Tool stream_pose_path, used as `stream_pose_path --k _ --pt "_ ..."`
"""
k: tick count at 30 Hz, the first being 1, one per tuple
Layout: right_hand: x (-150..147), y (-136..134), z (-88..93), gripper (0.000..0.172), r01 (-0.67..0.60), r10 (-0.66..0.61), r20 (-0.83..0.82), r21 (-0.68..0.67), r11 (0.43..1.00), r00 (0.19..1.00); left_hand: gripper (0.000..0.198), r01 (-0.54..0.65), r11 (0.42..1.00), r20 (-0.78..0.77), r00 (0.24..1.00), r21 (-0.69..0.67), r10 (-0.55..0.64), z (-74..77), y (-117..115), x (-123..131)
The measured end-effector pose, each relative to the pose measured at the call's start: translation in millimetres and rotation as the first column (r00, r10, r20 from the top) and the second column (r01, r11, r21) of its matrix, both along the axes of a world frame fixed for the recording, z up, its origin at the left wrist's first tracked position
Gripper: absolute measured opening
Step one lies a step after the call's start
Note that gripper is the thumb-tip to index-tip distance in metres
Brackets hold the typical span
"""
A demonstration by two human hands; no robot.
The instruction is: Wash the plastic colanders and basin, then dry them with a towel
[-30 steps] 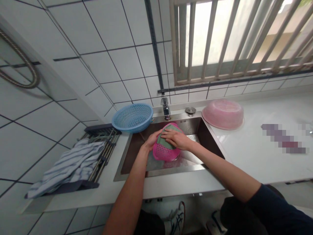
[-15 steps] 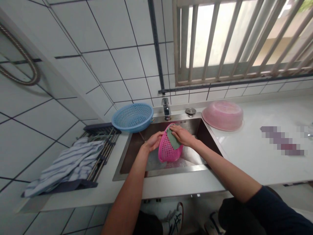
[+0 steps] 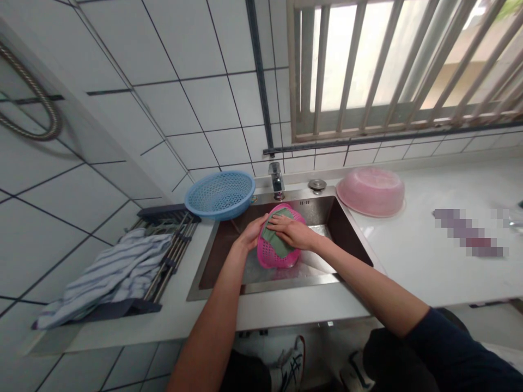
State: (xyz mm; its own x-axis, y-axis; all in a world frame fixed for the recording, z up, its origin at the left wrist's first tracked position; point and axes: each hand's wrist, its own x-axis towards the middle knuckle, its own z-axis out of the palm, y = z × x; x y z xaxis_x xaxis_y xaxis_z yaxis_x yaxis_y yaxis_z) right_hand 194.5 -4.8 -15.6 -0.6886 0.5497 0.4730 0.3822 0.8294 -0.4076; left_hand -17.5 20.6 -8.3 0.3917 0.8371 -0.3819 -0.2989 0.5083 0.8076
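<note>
A pink plastic basket with a holed wall is held tilted over the metal sink. My left hand grips its rim on the left side. Pressed against the basket is a green cloth, and my right hand lies over it with the fingers stretched across the fabric. The palm and fingers cover part of the cloth and of the basket's far side.
Behind the sink stands a faucet, with a drain strainer beside it. A blue basket rests at the back left corner, an upturned pink basin at the right. A striped towel lies on a folding rack at left.
My right hand and the green cloth have slid left across the basket. The basket has turned slightly and shifted a little left, with my left hand still on its rim.
</note>
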Motion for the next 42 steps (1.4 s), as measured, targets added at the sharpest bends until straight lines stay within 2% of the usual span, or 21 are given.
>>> stream_pose_path --k 3,6,8,13,17,23,26,28,32,34,36,40,42 --pt "17.9 12.1 0.4 0.046 0.110 -0.112 -0.037 -0.051 0.993 0.993 0.024 -0.042 0.997 -0.022 0.999 0.061 0.044 -0.5 -0.4 1.8" --pt "28.5 14.0 3.1 0.047 0.187 -0.192 -0.050 -0.088 0.978 0.980 0.021 -0.033 0.996 -0.051 0.998 0.087 0.037 -2.9 0.2 1.6" --pt "23.8 6.8 7.2 0.046 0.154 -0.158 -0.046 -0.078 0.985 0.986 0.018 -0.036 0.994 -0.042 0.998 0.103 0.041 -5.1 1.4 0.6" --pt "-12.1 -18.5 16.6 0.036 -0.049 0.048 0.039 0.031 0.998 0.998 0.017 -0.056 0.990 -0.073 0.995 0.131 0.066 -8.1 3.6 -1.9" --pt "-14.7 -15.2 16.3 0.036 -0.085 0.083 0.039 0.030 0.996 0.996 0.020 -0.040 0.993 -0.106 0.993 0.109 0.052 -6.7 2.7 -0.1" --pt "22.9 6.3 10.4 0.043 0.121 -0.127 -0.069 -0.076 0.990 0.990 0.017 -0.045 0.994 -0.055 0.997 0.101 0.051 -2.4 0.6 4.2" --pt "26.3 6.0 8.0 0.044 0.189 -0.199 -0.086 -0.112 0.975 0.976 0.018 -0.054 0.994 -0.074 0.995 0.097 0.061 -1.3 0.3 2.8" --pt "18.7 0.1 7.9 0.045 0.162 -0.169 -0.080 -0.091 0.983 0.982 0.017 -0.075 0.992 -0.070 0.994 0.105 0.083 -1.9 0.7 0.6" --pt "-1.3 -12.6 10.1 0.041 0.001 -0.001 -0.002 -0.005 1.000 1.000 0.017 -0.068 0.993 -0.077 0.994 0.096 0.076 -5.4 1.9 -2.5" --pt "-1.9 -11.9 10.5 0.040 -0.038 0.038 0.016 -0.007 0.999 0.999 0.017 -0.060 0.995 -0.085 0.994 0.083 0.067 -6.9 2.4 -1.9" --pt "7.0 -5.0 9.5 0.041 -0.009 0.009 -0.006 -0.035 0.999 1.000 0.017 -0.069 0.994 -0.078 0.994 0.089 0.076 -7.9 2.9 -0.1" --pt "33.1 12.2 5.2 0.043 0.152 -0.158 -0.050 -0.118 0.981 0.986 0.017 -0.061 0.992 -0.082 0.994 0.110 0.070 -8.7 4.1 1.2" --pt "36.5 13.5 4.2 0.043 0.189 -0.197 -0.048 -0.136 0.972 0.979 0.018 -0.057 0.992 -0.084 0.994 0.115 0.067 -9.2 4.6 -0.3"
